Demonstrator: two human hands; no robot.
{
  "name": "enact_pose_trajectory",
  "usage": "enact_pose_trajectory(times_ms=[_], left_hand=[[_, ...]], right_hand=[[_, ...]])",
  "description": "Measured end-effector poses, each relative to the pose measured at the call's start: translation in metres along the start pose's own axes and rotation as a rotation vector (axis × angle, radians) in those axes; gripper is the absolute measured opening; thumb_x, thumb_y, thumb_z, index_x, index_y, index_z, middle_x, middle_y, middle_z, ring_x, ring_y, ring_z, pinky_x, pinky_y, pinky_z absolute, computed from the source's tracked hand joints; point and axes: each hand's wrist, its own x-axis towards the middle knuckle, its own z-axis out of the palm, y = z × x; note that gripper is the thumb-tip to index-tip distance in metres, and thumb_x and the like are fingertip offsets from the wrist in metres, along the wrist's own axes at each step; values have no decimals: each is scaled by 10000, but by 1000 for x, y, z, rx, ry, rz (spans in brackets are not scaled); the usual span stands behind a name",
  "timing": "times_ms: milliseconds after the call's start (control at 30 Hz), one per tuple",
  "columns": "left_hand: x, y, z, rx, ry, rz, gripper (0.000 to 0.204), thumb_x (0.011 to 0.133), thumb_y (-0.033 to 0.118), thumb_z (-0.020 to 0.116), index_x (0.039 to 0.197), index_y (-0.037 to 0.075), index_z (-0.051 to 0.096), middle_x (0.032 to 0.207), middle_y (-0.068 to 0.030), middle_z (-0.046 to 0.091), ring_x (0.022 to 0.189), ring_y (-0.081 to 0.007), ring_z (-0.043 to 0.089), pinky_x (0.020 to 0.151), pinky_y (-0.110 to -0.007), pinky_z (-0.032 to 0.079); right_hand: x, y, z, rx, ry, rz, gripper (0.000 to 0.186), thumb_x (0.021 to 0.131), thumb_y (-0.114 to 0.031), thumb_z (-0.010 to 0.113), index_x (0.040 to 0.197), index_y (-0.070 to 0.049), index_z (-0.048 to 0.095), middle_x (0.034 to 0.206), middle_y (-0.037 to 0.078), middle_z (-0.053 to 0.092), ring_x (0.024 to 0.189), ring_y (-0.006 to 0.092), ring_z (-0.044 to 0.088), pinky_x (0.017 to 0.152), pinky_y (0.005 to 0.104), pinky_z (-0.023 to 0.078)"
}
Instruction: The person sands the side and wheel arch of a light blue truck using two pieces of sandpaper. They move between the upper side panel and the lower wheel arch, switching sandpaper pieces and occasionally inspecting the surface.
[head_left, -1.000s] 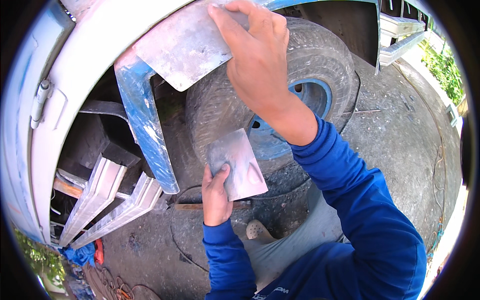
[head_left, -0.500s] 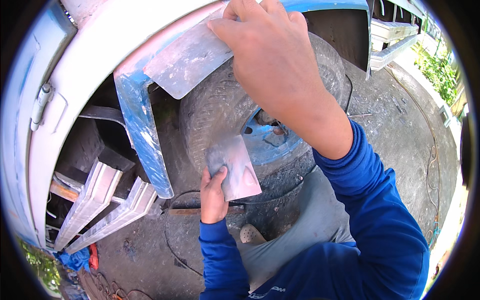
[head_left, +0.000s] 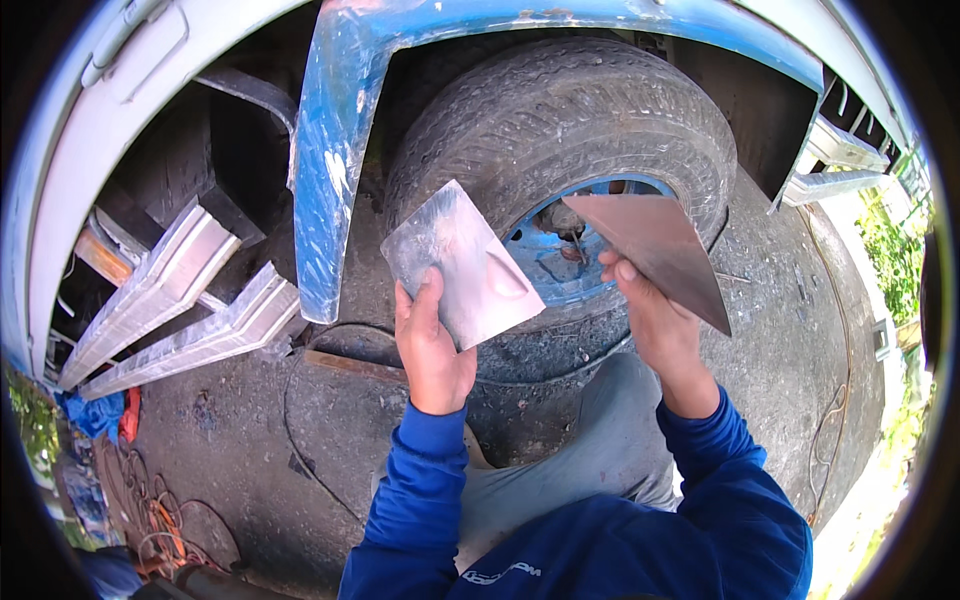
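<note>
My left hand (head_left: 430, 350) grips a rectangular flat metal plate (head_left: 450, 250) by its lower left edge, thumb on its face, where pale pinkish material and a raised smear show. To its right, my right hand (head_left: 655, 340) pinches a second thin, flat plate (head_left: 660, 245), greyish pink and darker at one edge, tilted. Both plates are held apart in front of the tyre (head_left: 560, 100) and its blue rim (head_left: 540, 280). Above them is the blue wheel-arch panel (head_left: 335, 200), with scratched paint and white patches, touched by neither hand.
Silver metal step rails (head_left: 160, 290) jut out at left beside the white body edge (head_left: 120, 120); more rails (head_left: 840, 150) are at right. Hoses and cords (head_left: 170, 510), a wooden strip (head_left: 350, 365) and a blue and red cloth (head_left: 95, 410) lie on the concrete floor (head_left: 800, 400).
My right hand has come down from the fender with its plate and is now beside my left hand. My left hand's plate has risen slightly. The view has shifted, showing more of the wheel.
</note>
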Motion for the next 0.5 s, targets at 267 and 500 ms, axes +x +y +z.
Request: enact_pose_trajectory(times_ms=[267,500], left_hand=[[-12,-26,12,17,84,10,405,1015,206,599,1369,38,497,1268,-136,633,1153,-228,649,1013,-409,531],[-12,-28,14,-11,94,-17,369,1014,87,512,1377,28,487,1295,-110,621,1159,-219,643,1001,-382,519]], right_hand=[[-24,28,22,-331,-162,-320,609,832,-162,815,1387,-54,588,1308,145,489,1175,262,511,991,346,429],[-33,35,17,-366,-195,-270,626,760,-90,841,1348,-61,627,1259,122,515,1144,265,532,971,347,447]])
